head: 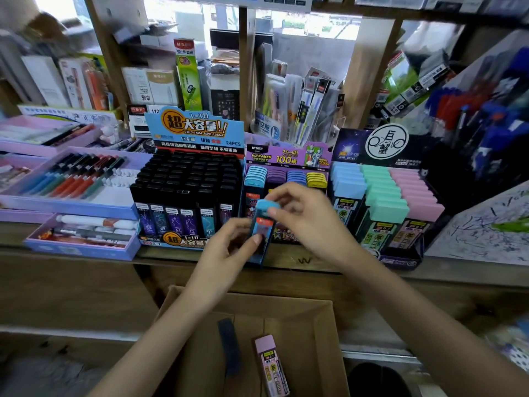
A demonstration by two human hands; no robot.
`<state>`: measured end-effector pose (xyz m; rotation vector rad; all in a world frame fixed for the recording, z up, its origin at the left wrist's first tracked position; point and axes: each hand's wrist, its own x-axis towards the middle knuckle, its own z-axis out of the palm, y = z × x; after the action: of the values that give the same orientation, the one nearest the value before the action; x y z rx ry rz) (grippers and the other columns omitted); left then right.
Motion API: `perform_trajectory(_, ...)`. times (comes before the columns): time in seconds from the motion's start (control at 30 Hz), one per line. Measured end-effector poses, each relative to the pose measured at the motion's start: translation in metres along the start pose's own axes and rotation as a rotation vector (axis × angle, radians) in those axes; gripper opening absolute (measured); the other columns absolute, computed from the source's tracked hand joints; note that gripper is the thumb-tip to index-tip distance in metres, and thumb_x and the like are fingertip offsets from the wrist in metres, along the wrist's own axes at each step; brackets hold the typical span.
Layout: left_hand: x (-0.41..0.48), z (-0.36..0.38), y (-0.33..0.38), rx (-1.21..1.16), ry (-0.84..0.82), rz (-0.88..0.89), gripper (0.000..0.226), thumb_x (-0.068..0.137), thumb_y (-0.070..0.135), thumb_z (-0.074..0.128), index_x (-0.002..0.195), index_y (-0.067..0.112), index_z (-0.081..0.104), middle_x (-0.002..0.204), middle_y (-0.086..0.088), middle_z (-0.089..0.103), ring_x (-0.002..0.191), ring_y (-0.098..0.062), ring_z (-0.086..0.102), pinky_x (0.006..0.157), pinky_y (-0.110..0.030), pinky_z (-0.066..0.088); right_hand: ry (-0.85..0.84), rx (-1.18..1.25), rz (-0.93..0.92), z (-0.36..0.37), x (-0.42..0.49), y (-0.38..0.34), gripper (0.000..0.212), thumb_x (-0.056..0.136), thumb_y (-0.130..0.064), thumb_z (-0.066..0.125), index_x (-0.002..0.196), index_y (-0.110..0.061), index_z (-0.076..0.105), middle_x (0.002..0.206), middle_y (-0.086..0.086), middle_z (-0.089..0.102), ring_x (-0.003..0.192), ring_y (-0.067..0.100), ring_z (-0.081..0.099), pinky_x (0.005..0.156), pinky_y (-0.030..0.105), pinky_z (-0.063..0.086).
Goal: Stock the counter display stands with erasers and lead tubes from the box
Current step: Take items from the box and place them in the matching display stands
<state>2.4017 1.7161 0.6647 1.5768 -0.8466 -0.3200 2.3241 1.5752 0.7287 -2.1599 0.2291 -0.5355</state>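
My left hand (229, 247) grips the lower part of a lead tube with a light blue cap (264, 224), held upright in front of the purple Ultraman display stand (287, 159). My right hand (303, 216) pinches the tube's blue cap from the right. The stand holds rows of blue, purple and yellow capped tubes. Below, the open cardboard box (323, 325) holds a pink-capped lead tube (270, 365) and a dark blue flat item (229, 348).
A black lead tube stand (186, 193) sits to the left. A pastel stand of blue, green and pink tubes (383, 196) sits to the right. Lilac pen trays (71, 179) fill the left counter. Shelves of stationery rise behind.
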Motion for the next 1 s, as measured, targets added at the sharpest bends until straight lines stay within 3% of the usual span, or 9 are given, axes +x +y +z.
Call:
perform_trajectory(0.07, -0.002, -0.013, -0.002, 0.191, 0.073, 0.045, 0.021, 0.089, 0.018, 0.060, 0.108, 0.026, 0.056, 0.105, 0.014, 0.062, 0.101, 0.005, 0.057, 0.081, -0.007, 0.042, 0.086, 0.067, 0.000, -0.012, 0.013, -0.005, 0.016, 0.088, -0.012, 0.063, 0.090, -0.027, 0.060, 0.092, -0.008, 0.063, 0.085, 0.019, 0.063, 0.075, 0.032, 0.054)
perform_trajectory(0.13, -0.005, -0.029, -0.004, 0.402, 0.146, 0.105, 0.023, 0.088, 0.022, 0.061, 0.111, 0.024, 0.056, 0.104, 0.013, 0.060, 0.101, 0.004, 0.055, 0.082, -0.005, 0.038, 0.180, 0.115, -0.025, -0.022, 0.027, -0.010, 0.022, 0.087, -0.011, 0.063, 0.085, -0.032, 0.058, 0.090, -0.008, 0.064, 0.087, 0.023, 0.064, 0.075, 0.030, 0.053)
perform_trajectory(0.27, -0.012, -0.054, -0.010, 0.634, 0.205, 0.109, 0.025, 0.087, 0.022, 0.064, 0.109, 0.011, 0.060, 0.103, 0.002, 0.058, 0.103, -0.015, 0.054, 0.088, -0.032, 0.044, 0.243, 0.058, -0.080, -0.017, 0.045, -0.014, 0.026, 0.087, -0.010, 0.063, 0.083, -0.034, 0.055, 0.087, -0.011, 0.063, 0.083, 0.020, 0.063, 0.076, 0.032, 0.053)
perform_trajectory(0.47, -0.018, -0.061, -0.015, 0.801, 0.168, 0.086, 0.026, 0.085, 0.019, 0.067, 0.109, 0.008, 0.063, 0.105, -0.006, 0.062, 0.102, -0.026, 0.057, 0.089, -0.048, 0.045, 0.174, -0.069, -0.070, 0.006, 0.050, 0.000, 0.013, 0.088, -0.010, 0.063, 0.094, -0.022, 0.061, 0.086, -0.016, 0.059, 0.078, 0.004, 0.059, 0.073, 0.019, 0.047)
perform_trajectory(0.57, -0.017, -0.060, -0.014, 0.815, 0.153, 0.090, 0.026, 0.085, 0.018, 0.067, 0.109, 0.007, 0.064, 0.106, -0.007, 0.062, 0.100, -0.026, 0.056, 0.087, -0.045, 0.046, 0.145, -0.178, -0.095, 0.012, 0.048, 0.009, 0.012, 0.087, -0.011, 0.064, 0.098, -0.015, 0.064, 0.083, -0.019, 0.054, 0.074, -0.004, 0.053, 0.069, 0.009, 0.039)
perform_trajectory(0.73, -0.017, -0.061, -0.014, 0.818, 0.139, 0.090, 0.026, 0.086, 0.018, 0.066, 0.110, 0.008, 0.064, 0.108, -0.007, 0.060, 0.103, -0.024, 0.054, 0.088, -0.039, 0.045, 0.100, -0.460, -0.188, 0.020, 0.051, 0.018, 0.020, 0.085, -0.014, 0.067, 0.104, -0.009, 0.064, 0.100, -0.004, 0.045, 0.102, 0.014, 0.044, 0.090, 0.019, 0.031)
perform_trajectory(0.9, -0.020, -0.067, -0.013, 0.777, 0.116, 0.104, 0.027, 0.089, 0.022, 0.061, 0.114, 0.014, 0.061, 0.113, 0.000, 0.058, 0.109, -0.016, 0.052, 0.091, -0.031, 0.042, 0.087, -0.582, -0.203, 0.024, 0.054, 0.018, 0.030, 0.085, -0.016, 0.067, 0.113, -0.009, 0.060, 0.111, 0.006, 0.049, 0.111, 0.022, 0.043, 0.096, 0.027, 0.032)
perform_trajectory(1.0, -0.021, -0.075, -0.009, 0.756, 0.151, 0.138, 0.024, 0.089, 0.021, 0.061, 0.112, 0.012, 0.061, 0.108, 0.002, 0.058, 0.104, -0.013, 0.054, 0.087, -0.026, 0.044, 0.100, -0.576, -0.246, 0.026, 0.049, 0.011, 0.039, 0.087, -0.017, 0.064, 0.123, -0.011, 0.053, 0.118, 0.006, 0.049, 0.115, 0.020, 0.040, 0.095, 0.022, 0.027)
